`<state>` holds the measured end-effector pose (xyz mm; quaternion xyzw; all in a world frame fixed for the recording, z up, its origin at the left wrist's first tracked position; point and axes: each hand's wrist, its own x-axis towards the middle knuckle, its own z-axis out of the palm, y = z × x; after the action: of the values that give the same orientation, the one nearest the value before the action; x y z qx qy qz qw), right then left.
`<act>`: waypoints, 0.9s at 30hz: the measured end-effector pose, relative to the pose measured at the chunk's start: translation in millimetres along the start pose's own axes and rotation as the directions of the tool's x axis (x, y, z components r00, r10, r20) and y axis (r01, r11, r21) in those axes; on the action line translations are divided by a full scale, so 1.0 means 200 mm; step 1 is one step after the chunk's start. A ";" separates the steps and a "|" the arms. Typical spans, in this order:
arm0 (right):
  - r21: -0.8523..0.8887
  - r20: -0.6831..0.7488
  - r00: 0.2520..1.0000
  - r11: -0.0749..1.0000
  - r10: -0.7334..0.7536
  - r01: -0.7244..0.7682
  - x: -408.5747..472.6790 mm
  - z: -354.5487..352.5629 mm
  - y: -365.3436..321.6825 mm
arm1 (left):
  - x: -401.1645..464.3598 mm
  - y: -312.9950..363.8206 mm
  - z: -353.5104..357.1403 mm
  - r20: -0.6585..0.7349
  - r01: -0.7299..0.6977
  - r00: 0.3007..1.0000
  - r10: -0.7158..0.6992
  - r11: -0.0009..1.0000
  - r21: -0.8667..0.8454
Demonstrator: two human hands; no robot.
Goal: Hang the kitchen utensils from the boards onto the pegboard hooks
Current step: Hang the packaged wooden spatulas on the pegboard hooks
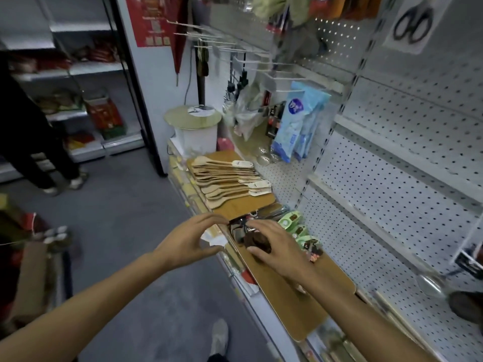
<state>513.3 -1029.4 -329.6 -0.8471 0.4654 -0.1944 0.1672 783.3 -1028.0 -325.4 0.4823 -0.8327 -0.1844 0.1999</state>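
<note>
Judging by the full boards, most of the hanging is left. Left of the near board point(295, 296), the left hand point(188, 244) pinches the edge of a dark, glossy utensil bundle point(248, 235); the right hand point(274, 246) curls over it. Beyond lies a stack of pale wooden spatulas point(224, 181); rightward, the pegboard point(392, 205) hooks point(264, 62) stand mostly bare.
</note>
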 end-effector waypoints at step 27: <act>0.203 0.101 0.751 0.725 0.653 -0.658 1.72 1.10 1.01 | 1.60 -1.92 0.46 0.403 -0.157 0.898 0.179 0.984 -0.087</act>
<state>644.1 -1403.8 -554.7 -0.6056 0.7073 -0.1650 0.3252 871.1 -1478.4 -545.5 0.3540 -0.8894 -0.2850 0.0491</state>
